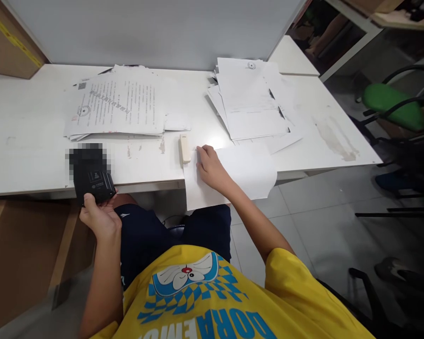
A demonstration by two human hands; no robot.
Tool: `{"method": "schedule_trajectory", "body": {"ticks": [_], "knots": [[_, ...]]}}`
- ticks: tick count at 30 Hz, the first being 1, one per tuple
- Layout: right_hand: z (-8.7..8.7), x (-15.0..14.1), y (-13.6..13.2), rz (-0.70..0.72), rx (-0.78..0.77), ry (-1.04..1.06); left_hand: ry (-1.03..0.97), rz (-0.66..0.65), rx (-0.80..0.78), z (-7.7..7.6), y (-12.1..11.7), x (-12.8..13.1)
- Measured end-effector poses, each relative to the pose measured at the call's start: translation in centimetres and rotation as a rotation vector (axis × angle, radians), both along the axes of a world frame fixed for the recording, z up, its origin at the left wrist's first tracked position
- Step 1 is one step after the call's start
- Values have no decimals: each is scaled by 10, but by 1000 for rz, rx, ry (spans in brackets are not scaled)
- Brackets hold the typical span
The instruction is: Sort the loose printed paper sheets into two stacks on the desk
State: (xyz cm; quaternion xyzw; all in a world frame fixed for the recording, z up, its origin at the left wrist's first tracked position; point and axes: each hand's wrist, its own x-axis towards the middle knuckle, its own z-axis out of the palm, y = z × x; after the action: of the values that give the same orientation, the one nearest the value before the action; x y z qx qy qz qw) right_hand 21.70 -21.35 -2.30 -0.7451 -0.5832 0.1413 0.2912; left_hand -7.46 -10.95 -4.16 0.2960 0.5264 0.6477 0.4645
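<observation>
Left hand (101,216), left of the frame below centre: grip closed around the lower end of a black device (95,181), thumb over the near face, fingers behind. Device held up at the worktop's (141,162) front edge; its top is pixelated, details unreadable.

Right hand (212,167), centre of frame: on a blank white sheet (247,169), fingers bent, near the sheet's left edge. Cannot tell if the grip pinches the paper or only rests on it. Sheet hangs over the worktop's front edge, right end curling down.

Small beige block-like item (184,148) just left of the right hand, lower end at the sheet's upper-left corner.

Left paper stack (116,106), upper left of centre: printed top page with a round stamp. Right paper stack (250,101), upper right of centre: untidy, edges fanned out. Grey panel (155,33) behind the worktop, top of frame. Cardboard box (10,42) upper left corner. Green chair seat (392,106) right edge, on the tiled floor (300,202) side.
</observation>
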Motion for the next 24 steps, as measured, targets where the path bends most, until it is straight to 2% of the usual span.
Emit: {"method": "schedule_trajectory", "body": {"ticks": [4,8,11,14,16,18,20,22,24], "knots": [[7,11,10,29,-64,-66,0,-2,0,-2,2,0],[12,30,10,104,-54,-92,0,4,30,-1,-1,-4],[20,44,-3,174,-36,-51,36,52,122,8,-7,-7],[39,63,-20,173,-34,5,91,98,193,24,-15,-9],[55,85,-24,114,-22,55,124,110,221,36,-18,-9],[71,116,-17,25,9,126,133,118,243,45,-21,-7],[84,154,3,-108,52,186,130,116,260,51,-23,-3],[91,194,28,-315,64,165,132,104,280,56,-27,-1],[92,230,53,-388,78,130,177,103,273,63,-33,-6]]}}
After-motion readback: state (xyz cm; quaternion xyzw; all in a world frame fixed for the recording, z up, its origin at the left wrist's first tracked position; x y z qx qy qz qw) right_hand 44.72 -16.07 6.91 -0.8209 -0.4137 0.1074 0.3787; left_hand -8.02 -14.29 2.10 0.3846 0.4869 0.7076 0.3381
